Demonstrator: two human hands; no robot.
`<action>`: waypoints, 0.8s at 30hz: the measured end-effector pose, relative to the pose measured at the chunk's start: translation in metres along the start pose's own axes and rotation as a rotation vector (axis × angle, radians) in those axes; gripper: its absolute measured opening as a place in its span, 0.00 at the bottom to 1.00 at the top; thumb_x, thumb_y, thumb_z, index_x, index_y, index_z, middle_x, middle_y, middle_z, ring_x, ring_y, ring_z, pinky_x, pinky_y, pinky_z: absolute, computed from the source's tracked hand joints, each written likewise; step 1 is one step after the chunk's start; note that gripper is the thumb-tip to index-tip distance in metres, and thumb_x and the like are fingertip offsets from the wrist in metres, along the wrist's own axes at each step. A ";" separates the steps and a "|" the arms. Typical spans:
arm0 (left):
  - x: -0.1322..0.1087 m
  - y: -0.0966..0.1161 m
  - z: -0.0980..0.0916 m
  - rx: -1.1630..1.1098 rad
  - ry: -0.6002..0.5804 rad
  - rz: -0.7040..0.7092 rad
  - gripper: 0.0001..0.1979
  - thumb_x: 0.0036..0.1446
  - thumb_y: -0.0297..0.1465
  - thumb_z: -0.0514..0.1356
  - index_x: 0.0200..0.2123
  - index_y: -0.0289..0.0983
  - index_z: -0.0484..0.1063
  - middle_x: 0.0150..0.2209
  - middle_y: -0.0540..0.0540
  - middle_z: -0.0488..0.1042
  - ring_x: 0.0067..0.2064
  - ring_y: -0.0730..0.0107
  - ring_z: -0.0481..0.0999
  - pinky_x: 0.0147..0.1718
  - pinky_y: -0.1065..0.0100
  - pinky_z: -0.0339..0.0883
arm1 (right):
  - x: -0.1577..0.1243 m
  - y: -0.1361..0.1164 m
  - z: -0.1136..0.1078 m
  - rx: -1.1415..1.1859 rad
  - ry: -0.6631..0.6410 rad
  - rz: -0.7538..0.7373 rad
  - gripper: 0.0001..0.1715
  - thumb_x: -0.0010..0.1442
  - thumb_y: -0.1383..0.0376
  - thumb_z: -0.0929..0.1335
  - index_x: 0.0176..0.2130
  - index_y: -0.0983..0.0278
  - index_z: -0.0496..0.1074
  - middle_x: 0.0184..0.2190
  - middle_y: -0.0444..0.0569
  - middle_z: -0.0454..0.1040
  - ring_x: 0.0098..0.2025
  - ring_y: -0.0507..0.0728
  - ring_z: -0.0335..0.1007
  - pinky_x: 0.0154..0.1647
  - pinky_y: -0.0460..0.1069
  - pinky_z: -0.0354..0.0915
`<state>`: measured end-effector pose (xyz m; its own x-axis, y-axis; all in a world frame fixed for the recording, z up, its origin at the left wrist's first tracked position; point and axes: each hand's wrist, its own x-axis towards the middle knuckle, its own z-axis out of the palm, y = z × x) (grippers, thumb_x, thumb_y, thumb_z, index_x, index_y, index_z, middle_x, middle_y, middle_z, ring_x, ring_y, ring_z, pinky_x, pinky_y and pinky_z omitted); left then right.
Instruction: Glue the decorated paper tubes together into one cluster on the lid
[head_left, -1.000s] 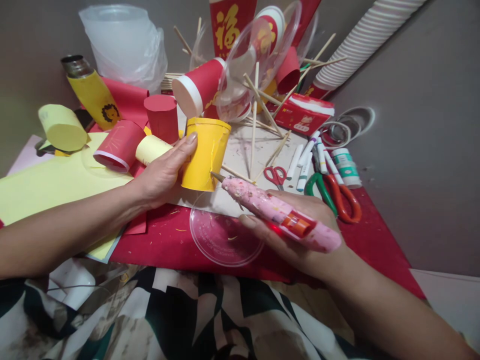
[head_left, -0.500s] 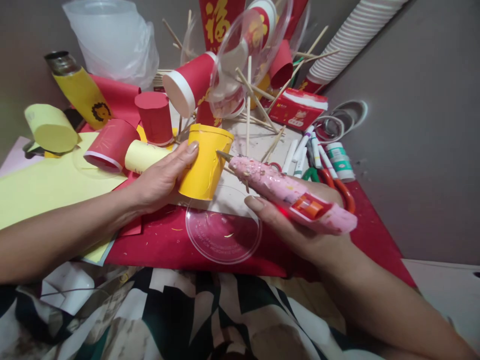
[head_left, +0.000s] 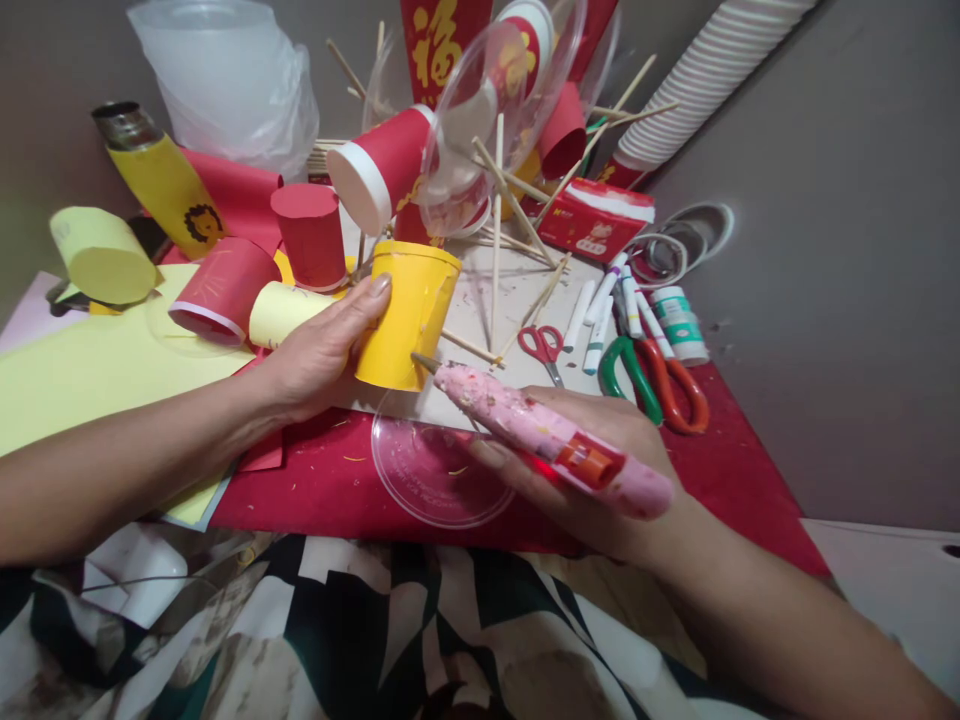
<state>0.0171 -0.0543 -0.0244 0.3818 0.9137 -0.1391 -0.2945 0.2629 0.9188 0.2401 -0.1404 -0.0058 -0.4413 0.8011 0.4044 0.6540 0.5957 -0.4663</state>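
Note:
My left hand [head_left: 330,345] is closed around the left side of a yellow paper-covered cup [head_left: 405,315], its thumb on the near face. A raised seam runs down the cup's right side. My right hand [head_left: 600,460] grips a pink hot glue gun [head_left: 540,430] with an orange switch and a small red light. The gun's metal nozzle points left and meets the cup low on its side, near the seam. Below the cup, a clear plastic lid [head_left: 442,500] lies on the red table cover.
Red scissors [head_left: 541,345], larger green-and-red-handled scissors [head_left: 675,385], markers [head_left: 600,335] and a green-labelled bottle [head_left: 679,325] lie to the right. Wooden sticks [head_left: 496,230] and red cups [head_left: 307,235] crowd the back. Yellow paper [head_left: 97,370] covers the left.
The glue gun has moved down and left, its nozzle going from the upper part of the cup's seam to near the bottom. The cup has shifted slightly up and left.

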 end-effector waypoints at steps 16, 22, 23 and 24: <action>-0.001 -0.006 -0.001 0.023 -0.149 -0.003 0.32 0.63 0.51 0.65 0.63 0.39 0.70 0.62 0.36 0.76 0.65 0.45 0.74 0.67 0.47 0.65 | 0.007 0.008 -0.002 0.031 0.110 0.007 0.15 0.70 0.61 0.69 0.53 0.60 0.80 0.44 0.51 0.85 0.45 0.61 0.85 0.47 0.54 0.81; -0.003 -0.002 0.002 0.011 -0.089 -0.016 0.30 0.62 0.49 0.66 0.61 0.39 0.72 0.56 0.36 0.80 0.62 0.44 0.77 0.64 0.46 0.67 | -0.001 0.003 0.004 0.006 0.064 0.008 0.14 0.70 0.56 0.68 0.37 0.60 0.80 0.29 0.47 0.81 0.31 0.56 0.81 0.30 0.48 0.76; -0.003 -0.001 0.002 0.010 -0.069 -0.018 0.30 0.62 0.49 0.66 0.60 0.38 0.72 0.54 0.36 0.81 0.61 0.43 0.77 0.64 0.46 0.67 | -0.003 0.002 0.004 0.007 0.049 0.012 0.16 0.70 0.56 0.69 0.33 0.61 0.77 0.25 0.45 0.77 0.26 0.54 0.77 0.26 0.47 0.73; -0.002 0.001 0.002 0.005 -0.051 -0.021 0.30 0.62 0.48 0.66 0.60 0.37 0.72 0.52 0.36 0.82 0.61 0.43 0.77 0.64 0.46 0.67 | -0.006 0.000 0.002 0.016 0.024 0.020 0.18 0.69 0.55 0.70 0.30 0.60 0.75 0.22 0.43 0.74 0.22 0.52 0.72 0.23 0.47 0.70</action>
<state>0.0180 -0.0572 -0.0227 0.4324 0.8909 -0.1390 -0.2819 0.2800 0.9177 0.2416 -0.1452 -0.0101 -0.4133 0.8112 0.4137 0.6524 0.5807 -0.4870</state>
